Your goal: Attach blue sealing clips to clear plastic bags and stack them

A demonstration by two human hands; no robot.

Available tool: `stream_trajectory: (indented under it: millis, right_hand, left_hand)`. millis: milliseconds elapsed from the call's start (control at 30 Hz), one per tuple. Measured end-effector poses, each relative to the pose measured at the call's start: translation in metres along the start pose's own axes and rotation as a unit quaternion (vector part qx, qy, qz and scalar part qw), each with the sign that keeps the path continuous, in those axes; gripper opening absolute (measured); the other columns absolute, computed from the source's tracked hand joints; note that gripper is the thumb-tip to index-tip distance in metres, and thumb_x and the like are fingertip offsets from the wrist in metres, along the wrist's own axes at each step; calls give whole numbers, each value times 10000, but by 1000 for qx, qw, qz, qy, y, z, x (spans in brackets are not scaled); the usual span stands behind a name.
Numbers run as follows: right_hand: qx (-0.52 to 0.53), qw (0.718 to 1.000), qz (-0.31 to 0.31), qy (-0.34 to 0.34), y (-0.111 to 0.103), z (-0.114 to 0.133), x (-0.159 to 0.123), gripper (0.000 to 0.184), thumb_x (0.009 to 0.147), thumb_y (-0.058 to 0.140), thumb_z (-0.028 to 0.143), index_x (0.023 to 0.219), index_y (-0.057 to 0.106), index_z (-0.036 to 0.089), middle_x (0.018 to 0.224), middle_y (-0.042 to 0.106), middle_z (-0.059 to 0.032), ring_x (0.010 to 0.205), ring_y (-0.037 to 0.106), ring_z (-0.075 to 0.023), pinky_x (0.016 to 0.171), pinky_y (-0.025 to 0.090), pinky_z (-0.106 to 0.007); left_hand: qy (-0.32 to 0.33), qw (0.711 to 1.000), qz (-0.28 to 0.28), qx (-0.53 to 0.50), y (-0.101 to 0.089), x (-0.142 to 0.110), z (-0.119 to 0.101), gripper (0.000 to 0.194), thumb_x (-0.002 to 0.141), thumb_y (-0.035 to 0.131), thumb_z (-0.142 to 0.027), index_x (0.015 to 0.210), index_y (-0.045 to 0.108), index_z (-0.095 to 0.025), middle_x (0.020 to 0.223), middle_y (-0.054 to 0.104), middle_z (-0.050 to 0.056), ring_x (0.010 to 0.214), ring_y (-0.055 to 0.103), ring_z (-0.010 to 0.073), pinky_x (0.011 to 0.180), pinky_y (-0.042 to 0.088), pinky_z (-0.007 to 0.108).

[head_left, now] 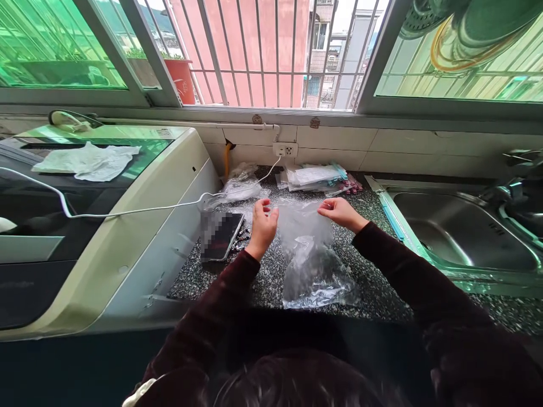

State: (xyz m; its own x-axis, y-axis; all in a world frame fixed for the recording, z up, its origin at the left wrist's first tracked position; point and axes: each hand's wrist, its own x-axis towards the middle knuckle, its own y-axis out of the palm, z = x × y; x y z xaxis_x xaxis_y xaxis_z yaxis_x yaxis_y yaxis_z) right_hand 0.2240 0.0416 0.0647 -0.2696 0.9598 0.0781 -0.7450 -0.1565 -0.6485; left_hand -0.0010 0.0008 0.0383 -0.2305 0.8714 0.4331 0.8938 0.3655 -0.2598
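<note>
A clear plastic bag [316, 277] lies on the speckled countertop, its cloudy upper part spread between my two hands. My right hand [343, 213] pinches the bag's upper right edge between thumb and fingertips. Just left of the bag, my left hand [263, 229] is raised with thumb and curled fingers apart, and I see nothing held in it. A dark phone [220, 236] rests on the counter to the left of that hand.
A stack of flat plastic bags [316, 175] and crumpled clear plastic [241, 183] lie by the wall. A white cable [178, 206] runs from the wall socket [285, 150] across the washing machine [156, 192]. The steel sink [462, 226] is at right.
</note>
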Motion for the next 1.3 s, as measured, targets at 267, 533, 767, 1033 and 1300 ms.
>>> stream_trajectory:
  millis: [267, 533, 767, 1033, 1300]
  right_hand:
    - [-69, 996, -31, 56, 10, -40, 14, 221, 615, 496, 373, 512, 466, 180, 489, 395, 41, 521, 348, -88, 520, 288, -234]
    - [-136, 985, 0, 107, -17, -55, 23, 137, 580, 642, 273, 524, 573, 168, 530, 573, -23, 543, 492, -131, 543, 367, -251]
    - [-132, 989, 64, 25, -2, -20, 59, 296, 648, 676, 310, 897, 680, 150, 898, 682, -67, 755, 589, -141, 688, 446, -232]
    - [-191, 978, 78, -25, 46, 1, 91, 102, 688, 628, 222, 663, 674, 134, 635, 640, -26, 604, 520, -120, 594, 368, -233]
    - [-228, 970, 53, -70, 44, 21, 92, 110, 722, 581, 189, 734, 681, 144, 658, 631, -12, 594, 492, -102, 580, 336, -222]
  left_hand:
    - [304, 865, 305, 259, -3, -118, 11, 354, 795, 532, -297, 1123, 560, -164, 1296, 512, 147, 1170, 467, 269, 963, 376, 426]
    - [296, 856, 321, 276, -9, -134, 19, 419, 840, 476, -363, 1210, 522, -171, 1400, 409, 125, 1286, 363, 269, 1014, 350, 426]
    - [327, 848, 334, 250, -14, -135, 16, 449, 831, 488, -412, 1208, 521, -172, 1409, 401, 109, 1310, 333, 248, 1049, 323, 407]
    - [338, 835, 361, 241, -19, -141, 21, 472, 858, 430, -453, 1247, 483, -189, 1342, 492, 86, 1255, 416, 219, 1035, 331, 388]
    - [312, 861, 342, 212, -6, -104, 3, 419, 878, 404, -409, 1158, 556, -137, 1238, 575, 120, 1126, 519, 225, 959, 401, 371]
